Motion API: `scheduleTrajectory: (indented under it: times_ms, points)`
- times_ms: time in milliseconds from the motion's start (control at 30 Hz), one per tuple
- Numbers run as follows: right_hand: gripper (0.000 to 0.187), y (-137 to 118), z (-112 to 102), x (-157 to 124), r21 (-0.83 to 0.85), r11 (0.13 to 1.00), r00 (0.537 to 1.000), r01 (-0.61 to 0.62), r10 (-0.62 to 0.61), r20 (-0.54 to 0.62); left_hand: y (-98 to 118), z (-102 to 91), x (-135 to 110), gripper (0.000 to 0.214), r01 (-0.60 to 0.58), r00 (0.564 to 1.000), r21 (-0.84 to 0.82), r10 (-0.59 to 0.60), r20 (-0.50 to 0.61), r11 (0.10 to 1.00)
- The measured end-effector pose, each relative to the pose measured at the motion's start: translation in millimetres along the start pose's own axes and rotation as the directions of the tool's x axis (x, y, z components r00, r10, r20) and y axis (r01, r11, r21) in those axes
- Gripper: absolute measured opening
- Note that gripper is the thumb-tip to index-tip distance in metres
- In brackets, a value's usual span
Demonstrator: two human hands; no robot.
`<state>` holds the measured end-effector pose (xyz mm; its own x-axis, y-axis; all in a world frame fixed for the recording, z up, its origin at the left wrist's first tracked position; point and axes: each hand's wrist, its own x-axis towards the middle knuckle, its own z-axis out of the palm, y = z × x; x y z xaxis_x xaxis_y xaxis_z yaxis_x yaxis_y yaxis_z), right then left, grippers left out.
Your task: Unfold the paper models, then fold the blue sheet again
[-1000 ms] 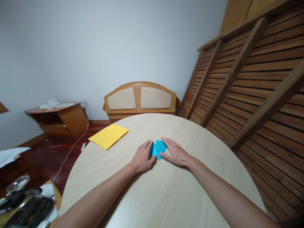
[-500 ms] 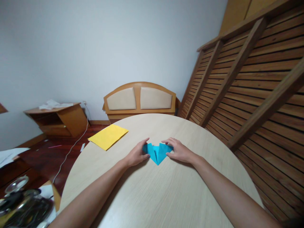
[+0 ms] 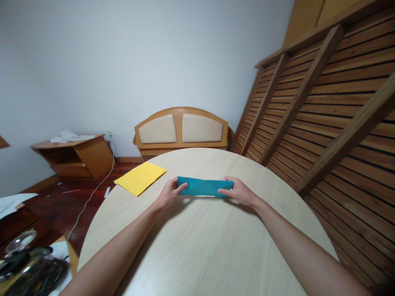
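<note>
A folded blue paper (image 3: pixel 203 187) is stretched into a long strip just above the round pale wooden table (image 3: pixel 210 246). My left hand (image 3: pixel 169 194) pinches its left end with thumb on top. At the strip's right end, my right hand (image 3: pixel 239 191) pinches it the same way. Diagonal crease lines show on the paper. A shadow lies on the table beneath it.
A yellow paper sheet (image 3: pixel 140 177) lies on the table's far left edge. Beyond the table stands a wooden headboard (image 3: pixel 181 130) against the wall, with a slatted wooden frame (image 3: pixel 324 107) leaning at right. A low wooden cabinet (image 3: pixel 74 154) and clutter (image 3: pixel 31 263) are at left.
The blue paper was pressed flat in a folded shape under both hands; my hands have moved apart, unfolding it into a long strip held off the table.
</note>
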<state>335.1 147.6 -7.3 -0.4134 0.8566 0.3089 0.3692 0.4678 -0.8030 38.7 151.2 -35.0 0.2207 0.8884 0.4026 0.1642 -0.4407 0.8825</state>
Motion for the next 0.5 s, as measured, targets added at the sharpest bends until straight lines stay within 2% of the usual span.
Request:
scheduleTrajectory:
  times_ms: [133, 300, 367, 500]
  points:
    - [0.043, 3.0, 4.9, 4.1, 0.152, 0.988, 0.997, 0.002, 0.009, -0.077, 6.0, 5.3, -0.1, 0.052, 0.03, 0.997, -0.074, -0.036, -0.071, 0.997]
    - [0.044, 15.0, 9.3, 11.0, 0.181, 0.983, 0.985, 0.013, 0.018, -0.171, 13.5, 14.4, -3.4, 0.054, 0.076, 0.992, -0.183, -0.092, -0.084, 0.98]
    - [0.044, 16.6, 10.1, 12.1, 0.172, 0.985, 0.983, 0.017, 0.015, -0.183, 13.3, 16.5, -3.7, 0.051, 0.072, 0.99, -0.154, -0.089, -0.11, 0.985]
    - [0.04, 15.6, 11.9, 11.4, 0.117, 0.993, 0.984, 0.028, -0.007, -0.177, 11.2, 18.9, -3.9, 0.038, 0.032, 0.979, 0.034, -0.024, -0.204, 0.999]
